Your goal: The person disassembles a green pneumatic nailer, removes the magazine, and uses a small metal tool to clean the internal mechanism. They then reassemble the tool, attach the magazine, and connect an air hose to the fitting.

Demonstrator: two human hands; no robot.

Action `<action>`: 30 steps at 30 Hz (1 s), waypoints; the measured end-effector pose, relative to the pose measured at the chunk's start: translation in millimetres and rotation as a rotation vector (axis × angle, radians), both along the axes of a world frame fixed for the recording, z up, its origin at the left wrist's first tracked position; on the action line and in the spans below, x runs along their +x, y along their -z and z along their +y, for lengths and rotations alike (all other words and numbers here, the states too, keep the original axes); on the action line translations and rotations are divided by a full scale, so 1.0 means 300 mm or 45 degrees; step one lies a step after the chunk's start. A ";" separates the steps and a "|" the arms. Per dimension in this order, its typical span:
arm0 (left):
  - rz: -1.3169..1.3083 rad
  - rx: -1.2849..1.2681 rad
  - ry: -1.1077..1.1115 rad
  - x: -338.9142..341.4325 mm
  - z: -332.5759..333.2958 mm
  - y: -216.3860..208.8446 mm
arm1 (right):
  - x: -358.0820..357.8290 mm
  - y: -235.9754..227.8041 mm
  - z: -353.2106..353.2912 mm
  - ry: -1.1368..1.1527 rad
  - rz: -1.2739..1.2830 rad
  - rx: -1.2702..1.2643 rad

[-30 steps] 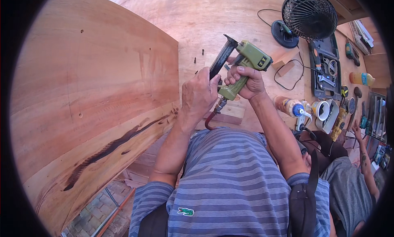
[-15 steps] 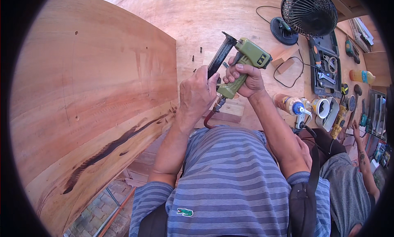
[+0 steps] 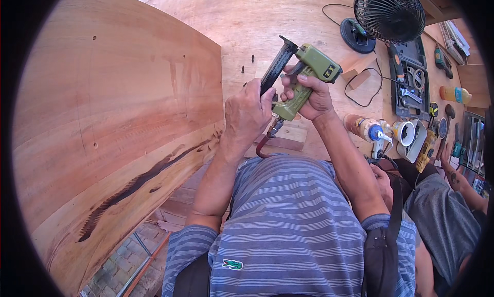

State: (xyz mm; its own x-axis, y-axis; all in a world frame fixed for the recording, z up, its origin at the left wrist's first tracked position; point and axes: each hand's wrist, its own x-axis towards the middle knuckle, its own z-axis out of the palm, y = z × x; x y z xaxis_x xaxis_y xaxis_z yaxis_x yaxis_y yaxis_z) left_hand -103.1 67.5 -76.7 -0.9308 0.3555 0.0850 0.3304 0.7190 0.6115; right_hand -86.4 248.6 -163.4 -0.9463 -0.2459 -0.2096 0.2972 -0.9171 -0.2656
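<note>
A green pneumatic nail gun (image 3: 318,63) is held up before my chest, above the wooden workbench. My right hand (image 3: 313,95) wraps round its handle, thumb across the top and fingers near the trigger. My left hand (image 3: 248,110) is closed on the lower end of the gun's black magazine; its fingertips are partly hidden behind the magazine. From the handle's base a metal fitting (image 3: 276,127) leads to a red air hose (image 3: 262,146), which curves down toward my shirt. Just behind the gun lie small wood blocks (image 3: 289,135) on the bench.
A large upright plywood panel (image 3: 128,81) stands at my left. Several dark screws (image 3: 252,58) lie on the bench. To the right are a black fan (image 3: 389,14), an open tool case (image 3: 409,86), a glue bottle (image 3: 363,127) and a white cup (image 3: 404,134). Another person (image 3: 437,209) sits at right.
The nail gun and both my hands stay almost in place; the fingers of my right hand have loosened slightly near the trigger. The person at right has leaned and shifted their arms.
</note>
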 end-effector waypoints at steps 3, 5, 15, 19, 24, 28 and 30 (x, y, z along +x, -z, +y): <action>-0.042 -0.024 -0.012 -0.001 -0.001 -0.006 | -0.001 -0.020 -0.004 0.036 0.034 0.015; -0.047 -0.015 -0.022 -0.001 -0.003 -0.002 | -0.001 -0.012 -0.002 0.031 0.049 0.005; -0.433 0.122 -0.038 -0.055 -0.057 0.041 | 0.004 -0.023 -0.006 0.056 0.033 0.058; -0.412 0.153 -0.015 -0.051 -0.035 0.013 | 0.006 -0.025 -0.009 0.089 0.024 0.082; -0.329 0.214 -0.002 -0.044 -0.040 0.037 | 0.012 -0.022 -0.011 0.116 0.042 0.102; -0.393 0.286 -0.060 -0.041 -0.055 0.064 | 0.012 0.004 -0.013 0.125 0.030 0.106; -0.428 0.279 -0.066 -0.042 -0.056 0.052 | 0.013 -0.007 -0.016 0.132 0.006 0.108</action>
State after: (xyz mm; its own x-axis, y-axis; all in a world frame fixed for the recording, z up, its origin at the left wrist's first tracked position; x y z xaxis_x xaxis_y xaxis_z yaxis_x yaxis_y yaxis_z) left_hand -115.7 50.5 -92.3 -0.9359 0.3146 -0.1584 0.0529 0.5700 0.8199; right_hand -82.6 243.9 -161.2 -0.9668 -0.1285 -0.2207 0.2006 -0.9169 -0.3450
